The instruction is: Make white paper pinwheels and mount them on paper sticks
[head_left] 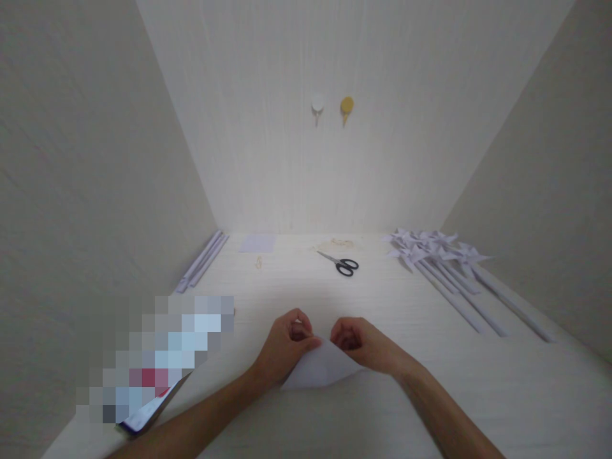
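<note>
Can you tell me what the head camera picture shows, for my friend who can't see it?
Two hands, left hand and right hand, pinch a folded white paper on a pale table. Scissors and paper pinwheels lie behind.

Head camera: looks forward-down over table [296, 280], near, facing back wall [335, 159].
</note>
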Tool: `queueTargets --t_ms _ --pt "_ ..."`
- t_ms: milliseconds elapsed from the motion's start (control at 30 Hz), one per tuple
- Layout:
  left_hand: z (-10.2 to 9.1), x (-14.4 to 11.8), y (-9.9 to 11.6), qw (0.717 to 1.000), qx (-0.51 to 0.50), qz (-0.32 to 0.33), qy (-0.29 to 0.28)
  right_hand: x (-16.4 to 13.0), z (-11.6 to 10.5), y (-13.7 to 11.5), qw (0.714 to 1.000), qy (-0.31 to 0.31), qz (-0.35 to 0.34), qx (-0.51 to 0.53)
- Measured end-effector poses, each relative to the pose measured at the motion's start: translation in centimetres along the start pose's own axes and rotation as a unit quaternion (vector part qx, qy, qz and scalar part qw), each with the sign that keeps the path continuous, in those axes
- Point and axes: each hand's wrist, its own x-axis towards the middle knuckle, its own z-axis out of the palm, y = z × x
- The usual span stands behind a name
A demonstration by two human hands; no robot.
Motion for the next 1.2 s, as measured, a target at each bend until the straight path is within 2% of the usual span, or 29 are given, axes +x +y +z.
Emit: queueTargets --t_ms 100,200,433,1200 --pt "-0.06 0.04 -0.19 1.000 0.004 0.000 0.003 0.19 0.09 0.07 0.998 0.025 -0.027 0.053" --pt "-0.07 0.08 -0.35 1.000 0.004 0.000 0.010 0.30 0.11 0.05 0.996 0.041 -0.015 0.072" --pt "-0.03 0.16 -0.31 1.000 -0.005 0.002 0.004 0.28 -0.11 0.18 1.000 0.024 0.014 -0.006" --pt "-0.26 0.33 -0.65 1.000 0.018 0.015 -0.009 0.43 -0.04 0.57 0.997 0.054 0.023 -0.052"
